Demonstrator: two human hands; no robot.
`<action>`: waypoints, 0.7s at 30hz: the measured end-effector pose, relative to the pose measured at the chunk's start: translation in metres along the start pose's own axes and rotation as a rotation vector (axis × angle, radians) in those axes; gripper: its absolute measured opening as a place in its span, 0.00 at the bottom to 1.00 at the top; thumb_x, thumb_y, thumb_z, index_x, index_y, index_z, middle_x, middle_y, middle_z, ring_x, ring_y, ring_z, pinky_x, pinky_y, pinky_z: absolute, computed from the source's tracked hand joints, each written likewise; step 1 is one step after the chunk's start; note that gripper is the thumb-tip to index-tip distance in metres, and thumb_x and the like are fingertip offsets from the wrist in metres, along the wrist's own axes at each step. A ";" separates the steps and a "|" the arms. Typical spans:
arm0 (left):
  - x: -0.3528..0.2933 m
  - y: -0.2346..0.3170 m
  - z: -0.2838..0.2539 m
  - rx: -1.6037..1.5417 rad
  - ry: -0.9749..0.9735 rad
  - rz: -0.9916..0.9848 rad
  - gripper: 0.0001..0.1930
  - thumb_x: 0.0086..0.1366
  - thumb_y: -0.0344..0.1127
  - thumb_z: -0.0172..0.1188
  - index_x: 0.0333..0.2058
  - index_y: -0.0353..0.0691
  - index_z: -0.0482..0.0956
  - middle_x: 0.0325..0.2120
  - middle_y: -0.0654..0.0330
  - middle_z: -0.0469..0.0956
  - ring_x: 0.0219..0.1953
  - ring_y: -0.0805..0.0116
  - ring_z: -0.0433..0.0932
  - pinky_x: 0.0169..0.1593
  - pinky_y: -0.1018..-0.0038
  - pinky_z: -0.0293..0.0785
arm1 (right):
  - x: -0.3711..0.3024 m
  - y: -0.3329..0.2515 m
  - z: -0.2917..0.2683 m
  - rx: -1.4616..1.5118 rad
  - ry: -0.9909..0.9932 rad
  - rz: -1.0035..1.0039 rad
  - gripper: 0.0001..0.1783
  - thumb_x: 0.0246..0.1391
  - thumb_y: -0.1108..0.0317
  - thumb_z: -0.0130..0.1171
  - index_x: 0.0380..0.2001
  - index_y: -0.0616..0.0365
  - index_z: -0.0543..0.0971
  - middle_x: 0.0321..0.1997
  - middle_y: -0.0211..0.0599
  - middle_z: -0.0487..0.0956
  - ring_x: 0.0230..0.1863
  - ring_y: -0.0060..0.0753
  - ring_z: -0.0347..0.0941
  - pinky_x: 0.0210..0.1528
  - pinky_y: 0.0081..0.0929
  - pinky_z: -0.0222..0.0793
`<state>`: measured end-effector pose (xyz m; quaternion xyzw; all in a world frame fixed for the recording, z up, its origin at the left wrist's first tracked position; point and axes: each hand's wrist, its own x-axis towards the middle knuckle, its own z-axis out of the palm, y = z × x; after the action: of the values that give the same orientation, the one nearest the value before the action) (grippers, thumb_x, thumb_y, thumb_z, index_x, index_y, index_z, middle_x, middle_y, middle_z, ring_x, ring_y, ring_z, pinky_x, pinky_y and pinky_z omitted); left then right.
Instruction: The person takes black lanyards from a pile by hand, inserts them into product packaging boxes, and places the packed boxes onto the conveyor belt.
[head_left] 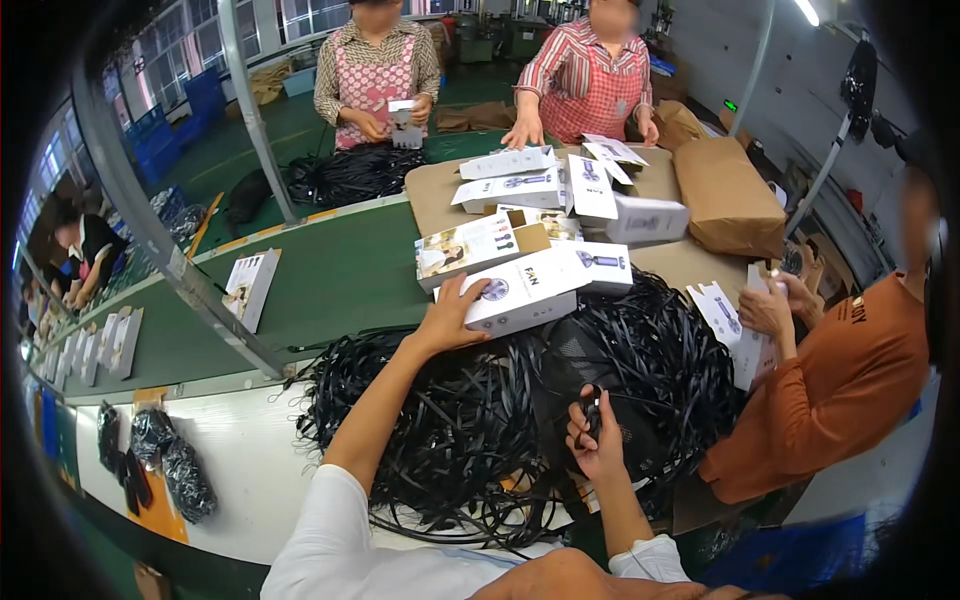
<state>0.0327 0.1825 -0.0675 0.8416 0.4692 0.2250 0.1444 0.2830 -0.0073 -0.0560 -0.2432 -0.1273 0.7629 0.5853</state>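
White box (pixel 528 295) lies at the far edge of the black strap pile (pixel 460 410), long axis left-right, right end angled away. Left hand (pixel 447 318) nearer, fingers gripping its left end. Right fingers curled round black cord (pixel 594 414); box is ahead-left of right hand (pixel 598 448).

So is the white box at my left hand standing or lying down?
Lying down: the white box has its broad printed face up, and its narrow side faces you.

Even indoor light, glowing ceiling tube (pixel 808 12), bright windows (pixel 207 36), fisheye-bent edges, black corners
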 end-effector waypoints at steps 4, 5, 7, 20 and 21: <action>-0.016 0.007 -0.021 -0.275 0.023 0.043 0.43 0.40 0.50 0.69 0.56 0.47 0.60 0.53 0.47 0.61 0.55 0.47 0.59 0.58 0.62 0.57 | 0.004 -0.026 0.007 -0.275 0.087 0.059 0.15 0.60 0.51 0.41 0.39 0.48 0.70 0.24 0.25 0.68 0.14 0.10 0.53 0.14 0.09 0.45; -0.023 0.018 -0.031 -0.345 0.025 0.022 0.43 0.41 0.51 0.68 0.56 0.44 0.60 0.50 0.49 0.63 0.54 0.52 0.61 0.58 0.63 0.56 | 0.004 -0.039 0.017 -0.432 0.039 -0.052 0.16 0.59 0.50 0.43 0.38 0.50 0.70 0.23 0.24 0.67 0.16 0.09 0.54 0.14 0.07 0.44; -0.041 0.040 -0.054 -0.637 -0.051 -0.072 0.43 0.42 0.50 0.68 0.56 0.43 0.60 0.52 0.52 0.63 0.56 0.57 0.61 0.59 0.66 0.55 | 0.003 -0.063 0.050 -0.881 0.074 -0.306 0.16 0.60 0.52 0.43 0.38 0.53 0.71 0.21 0.21 0.64 0.17 0.09 0.53 0.15 0.08 0.44; -0.178 0.067 -0.035 -1.524 -0.619 -0.245 0.54 0.41 0.59 0.67 0.60 0.34 0.52 0.55 0.59 0.61 0.56 0.70 0.59 0.58 0.75 0.53 | -0.003 -0.073 0.181 -2.319 -1.326 -0.481 0.10 0.43 0.71 0.52 0.31 0.60 0.77 0.38 0.43 0.71 0.44 0.39 0.69 0.38 0.30 0.71; -0.187 0.063 -0.033 -1.572 -0.620 -0.285 0.55 0.40 0.60 0.68 0.60 0.34 0.53 0.55 0.59 0.62 0.56 0.71 0.60 0.58 0.75 0.54 | -0.001 -0.073 0.187 -2.139 -1.353 -0.404 0.11 0.45 0.71 0.52 0.34 0.60 0.77 0.41 0.45 0.71 0.46 0.41 0.69 0.40 0.30 0.71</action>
<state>-0.0241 -0.0094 -0.0562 0.4535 0.2172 0.2244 0.8347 0.2469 0.0298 0.1380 -0.1323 -0.9794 0.1506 0.0233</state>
